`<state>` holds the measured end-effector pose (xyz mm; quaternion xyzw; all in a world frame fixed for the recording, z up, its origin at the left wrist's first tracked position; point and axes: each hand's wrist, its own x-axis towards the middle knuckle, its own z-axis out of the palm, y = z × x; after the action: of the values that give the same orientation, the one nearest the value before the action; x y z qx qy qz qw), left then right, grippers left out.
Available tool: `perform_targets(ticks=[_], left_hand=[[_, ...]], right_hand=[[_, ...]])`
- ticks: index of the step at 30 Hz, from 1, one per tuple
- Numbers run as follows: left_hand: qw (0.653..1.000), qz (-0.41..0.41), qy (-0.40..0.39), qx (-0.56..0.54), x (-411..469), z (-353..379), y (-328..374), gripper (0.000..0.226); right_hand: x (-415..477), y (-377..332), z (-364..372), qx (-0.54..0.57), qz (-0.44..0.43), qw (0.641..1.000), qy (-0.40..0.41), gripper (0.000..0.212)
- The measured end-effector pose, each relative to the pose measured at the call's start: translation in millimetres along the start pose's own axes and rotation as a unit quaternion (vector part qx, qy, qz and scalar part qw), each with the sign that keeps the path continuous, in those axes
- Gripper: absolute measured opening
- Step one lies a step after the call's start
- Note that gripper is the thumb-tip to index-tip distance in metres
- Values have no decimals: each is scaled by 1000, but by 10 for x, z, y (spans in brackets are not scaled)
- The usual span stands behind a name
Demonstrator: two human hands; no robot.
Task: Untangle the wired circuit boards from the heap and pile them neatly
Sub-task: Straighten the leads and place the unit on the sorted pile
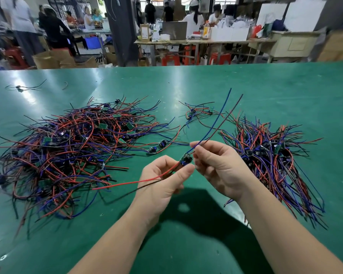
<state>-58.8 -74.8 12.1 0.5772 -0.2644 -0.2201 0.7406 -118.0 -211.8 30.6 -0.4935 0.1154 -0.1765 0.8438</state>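
The left hand pinched the board's red wire and the right hand its blue wire, probably to straighten them. The tidy pile lay on the right.

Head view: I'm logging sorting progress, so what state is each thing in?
held board, raised, wires spread both ways
left hand, pinches its red and black wires
right hand, pinches its blue and dark wires
heap, tangled, lying left
pile, wires roughly aligned, lying right
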Motion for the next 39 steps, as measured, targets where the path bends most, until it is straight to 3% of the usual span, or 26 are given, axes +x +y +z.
perform_targets(ticks=[5,8,10,12,14,15,17,22,25,33,39], left_hand=[[987,53,-26,150,-3,-59,-85,31],[927,159,-87,329,-9,-82,-141,14],[898,199,-100,380,8,-77,-182,13],[935,140,-68,317,12,-44,-155,7],[989,5,-41,145,6,-14,-86,26],[995,-53,-45,69,3,-20,-66,30],[994,-88,-67,16,-1,-30,-46,23],[991,-127,-43,1,5,8,-67,18],[992,-118,-40,23,12,-6,-88,6],[983,-89,-20,159,21,-23,-149,18],[978,-103,-92,153,-21,-6,-119,11]], right_hand=[[-24,-44,-41,-40,13,998,-36,11],[-23,-96,-84,-41,20,998,-42,7],[-31,-135,-138,-46,25,997,-54,12],[-42,-151,-183,-62,30,994,-79,8],[-46,-139,-198,-107,23,990,-92,2],[-39,-121,-202,-135,16,987,-90,3],[-13,-86,-202,-174,2,982,-74,4],[40,-35,-222,-269,-23,963,-15,20],[54,27,-191,-290,-14,957,-2,14],[24,-10,-208,-361,29,932,0,13],[41,-426,-489,-124,0,970,210,15]])
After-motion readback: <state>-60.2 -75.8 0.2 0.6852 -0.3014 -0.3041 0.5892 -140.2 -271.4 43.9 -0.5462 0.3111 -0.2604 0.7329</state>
